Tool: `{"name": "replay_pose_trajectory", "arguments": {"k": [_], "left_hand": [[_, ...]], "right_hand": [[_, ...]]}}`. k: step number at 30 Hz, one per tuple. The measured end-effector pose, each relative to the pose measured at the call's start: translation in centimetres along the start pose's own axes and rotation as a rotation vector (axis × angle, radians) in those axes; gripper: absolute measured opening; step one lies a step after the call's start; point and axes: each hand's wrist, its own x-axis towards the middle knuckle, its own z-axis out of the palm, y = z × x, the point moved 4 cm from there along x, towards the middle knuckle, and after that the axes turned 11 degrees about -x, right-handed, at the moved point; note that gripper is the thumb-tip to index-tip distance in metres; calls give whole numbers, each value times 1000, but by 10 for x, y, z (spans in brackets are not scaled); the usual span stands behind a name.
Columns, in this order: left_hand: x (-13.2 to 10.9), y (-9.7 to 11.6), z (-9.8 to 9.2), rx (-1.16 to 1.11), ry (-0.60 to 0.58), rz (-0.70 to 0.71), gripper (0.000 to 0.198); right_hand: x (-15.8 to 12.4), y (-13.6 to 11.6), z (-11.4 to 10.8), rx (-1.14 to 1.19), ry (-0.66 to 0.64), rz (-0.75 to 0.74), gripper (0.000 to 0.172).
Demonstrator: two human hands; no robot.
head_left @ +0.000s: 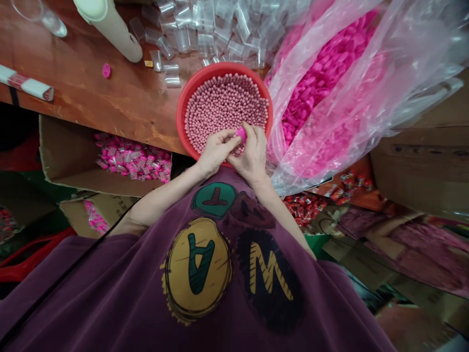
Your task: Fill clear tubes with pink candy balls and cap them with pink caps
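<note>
Over the near edge of a red bowl (180, 115) filled with pink beads (223, 102), my two hands meet. A small bright pink plastic cap (241, 134) sits pinched between them. The fingers of my left hand (217, 150) close on its left side, with the thumb against it. My right hand (254, 152) curls its fingers round the other side. Whether a clear tube is attached beneath the cap is hidden by the fingers. Right of the bowl lies a large clear plastic bag (322, 122) holding many pink caps (318, 73).
Clear plastic tubes (212, 29) are heaped behind the bowl. A loose pink cap (106, 70) and a pale cylindrical container (113, 29) are on the wooden table (80, 102). Below left, a cardboard box (66, 156) contains pink filled pieces (135, 159). Another person's arm (388, 230) appears at right.
</note>
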Motion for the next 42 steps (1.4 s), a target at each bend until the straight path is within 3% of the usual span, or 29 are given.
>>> {"name": "replay_pose_trajectory", "arguments": {"k": [8, 14, 16, 20, 24, 29, 36, 39, 42], "left_hand": [[1, -3, 4, 25, 61, -56, 17], [11, -12, -15, -61, -7, -195, 8], [10, -9, -17, -70, -39, -191, 17], [5, -5, -15, -50, -109, -198, 43], [5, -8, -13, -74, -125, -189, 38], [10, -17, -19, -91, 31, -214, 12], [2, -23, -28, -54, 126, -221, 17], [-1, -17, -37, -16, 159, -124, 14], [-11, 7, -70, 26, 286, 61, 21]], "right_hand": [[8, 5, 7, 83, -76, 10, 65], [5, 5, 12, 19, -149, 4, 79], [5, 4, 12, 1, -162, 7, 80], [5, 8, 16, -30, -156, -19, 74], [7, 15, 25, -48, -110, -28, 57], [6, 14, 36, -57, -139, -6, 44], [2, -6, 43, -25, -220, -47, 48], [4, -5, 51, 83, -252, -101, 64], [6, 24, 59, 249, -238, -43, 76]]}}
